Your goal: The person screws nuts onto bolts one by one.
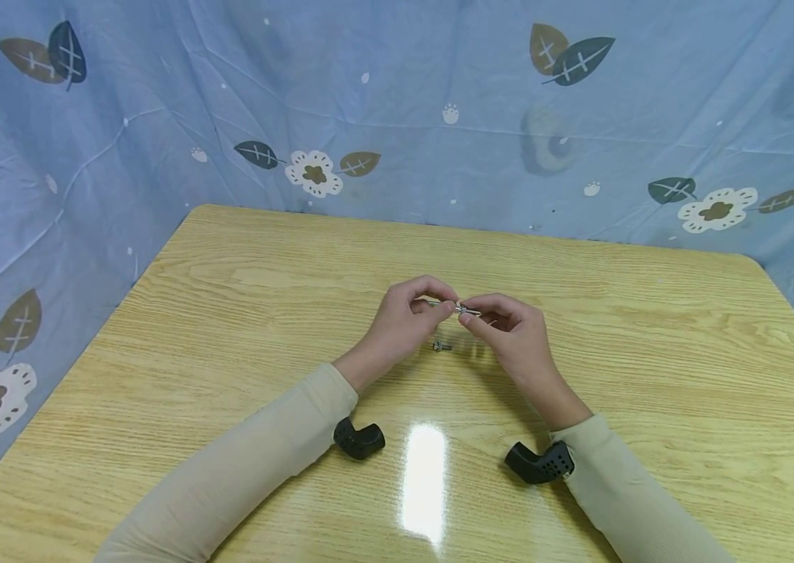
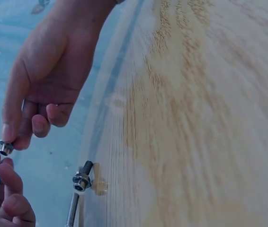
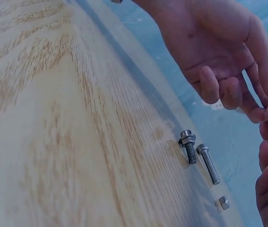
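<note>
My left hand and right hand meet fingertip to fingertip over the middle of the table. Between them they pinch a small silver bolt with a nut or collar around it; the fingers cover part of it. In the left wrist view, the bolt's socket head points out from the left thumb and index finger. Below the hands, a short socket-head bolt with a nut on its shank lies on the table. The right wrist view shows a longer bolt beside it and a loose nut further along.
The wood-grain table carries a bright light reflection in front of the hands. A blue patterned curtain hangs along its back and left side. Black curved wrist mounts sit at both sleeves' cuffs.
</note>
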`<state>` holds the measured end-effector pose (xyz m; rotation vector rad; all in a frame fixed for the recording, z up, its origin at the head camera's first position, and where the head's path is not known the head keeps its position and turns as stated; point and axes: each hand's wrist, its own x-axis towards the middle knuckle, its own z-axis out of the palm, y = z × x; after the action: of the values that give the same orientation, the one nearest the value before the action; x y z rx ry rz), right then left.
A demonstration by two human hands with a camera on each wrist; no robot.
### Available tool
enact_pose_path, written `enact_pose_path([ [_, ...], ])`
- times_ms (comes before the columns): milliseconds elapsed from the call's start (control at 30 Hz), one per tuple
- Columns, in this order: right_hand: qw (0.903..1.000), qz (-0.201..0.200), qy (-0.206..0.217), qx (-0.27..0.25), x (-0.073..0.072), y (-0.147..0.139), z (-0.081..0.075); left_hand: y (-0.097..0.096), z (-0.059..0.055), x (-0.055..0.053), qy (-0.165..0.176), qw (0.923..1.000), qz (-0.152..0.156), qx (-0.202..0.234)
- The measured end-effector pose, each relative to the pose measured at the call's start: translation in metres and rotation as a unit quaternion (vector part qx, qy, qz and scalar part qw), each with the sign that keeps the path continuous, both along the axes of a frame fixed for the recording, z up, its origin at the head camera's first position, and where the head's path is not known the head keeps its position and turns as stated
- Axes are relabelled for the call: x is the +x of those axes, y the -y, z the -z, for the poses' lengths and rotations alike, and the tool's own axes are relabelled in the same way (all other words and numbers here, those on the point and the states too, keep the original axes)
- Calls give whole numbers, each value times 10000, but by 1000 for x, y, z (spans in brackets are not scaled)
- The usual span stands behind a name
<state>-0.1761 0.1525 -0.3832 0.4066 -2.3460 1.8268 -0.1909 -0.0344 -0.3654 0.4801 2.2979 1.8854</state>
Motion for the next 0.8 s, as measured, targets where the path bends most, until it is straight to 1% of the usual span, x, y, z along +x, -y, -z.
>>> enact_pose_path([
  [100,10000,30,13,15,0,0,0,0,0,0,111,9999,-86,-13],
  [333,10000,67,37,43,0,0,0,-1,1,0,102,9997,-135,-166],
  [500,10000,65,63,13,0,0,0,0,0,1,92,9998,-97,-113],
  [800,10000,21,69,11,1,-1,0,1,3,-1,-130,9999,111,26],
])
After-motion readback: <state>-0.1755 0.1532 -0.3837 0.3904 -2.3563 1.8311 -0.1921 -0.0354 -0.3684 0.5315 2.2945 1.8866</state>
